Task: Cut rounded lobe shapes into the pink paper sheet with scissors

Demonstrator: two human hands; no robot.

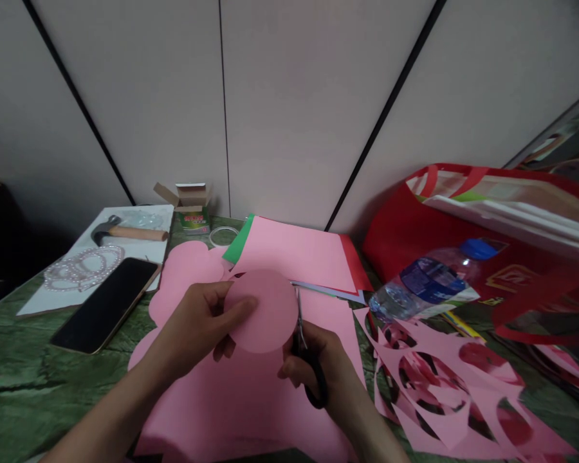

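Observation:
A round pink paper disc (265,315) is pinched in my left hand (207,318), thumb on its face and fingers behind. My right hand (325,360) grips a pair of scissors (312,373) with black handles, its blades pointing up along the disc's right edge. Whether the blades touch the paper I cannot tell. Below both hands lie large pink paper sheets (231,405). More pink paper circles (186,267) overlap on the left, partly hidden by my left arm. Behind the disc is a stack of coloured sheets (294,251), pink on top with green and red edges.
Pink paper offcuts (444,386) with round holes spread on the right, near a water bottle (424,280) and a red bag (395,218). On the left are a phone (107,305), a hammer (130,231), bead strings (84,267) and a small opened box (193,212).

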